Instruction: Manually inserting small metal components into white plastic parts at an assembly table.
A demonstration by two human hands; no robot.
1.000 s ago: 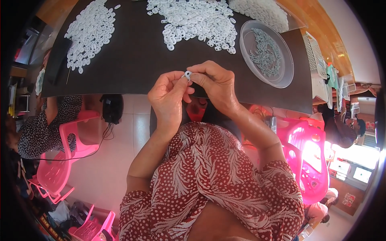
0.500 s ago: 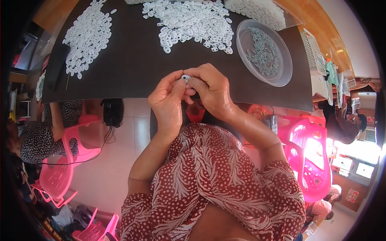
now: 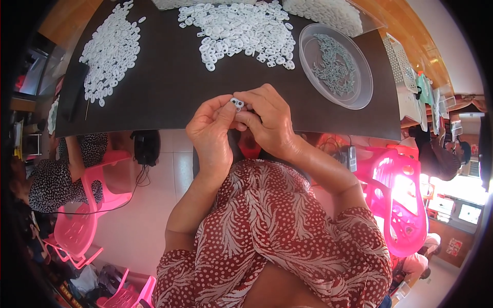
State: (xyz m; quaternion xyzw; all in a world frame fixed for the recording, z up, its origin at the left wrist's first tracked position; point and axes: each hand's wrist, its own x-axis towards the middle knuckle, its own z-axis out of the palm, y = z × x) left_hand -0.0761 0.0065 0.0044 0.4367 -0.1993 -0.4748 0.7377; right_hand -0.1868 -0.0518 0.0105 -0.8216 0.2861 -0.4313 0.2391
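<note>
Near the table's front edge, both hands meet around a small white oval plastic piece with two dark holes (image 3: 237,102). My left hand (image 3: 213,123) pinches it between thumb and fingers from the left. My right hand (image 3: 272,120) is closed from the other side, its index finger along the piece's upper edge and its thumb just below. Whether a smaller part sits in the right fingers is hidden. Beyond the hands lies a wide heap of similar white pieces (image 3: 246,33). To the right, a round clear shallow tub (image 3: 362,95) holds many small grey-green screw-like parts (image 3: 334,64).
Another heap of white pieces (image 3: 110,56) covers the dark table's (image 3: 164,87) left side, beside a long black object (image 3: 76,92). A clear box of white pieces (image 3: 326,15) stands far right. Pink chairs (image 3: 395,200) flank me; a person in patterned clothing (image 3: 56,185) sits at left.
The white piece has turned so both holes now show. My right thumb has slid down off its face, and the right fingers have shifted slightly.
</note>
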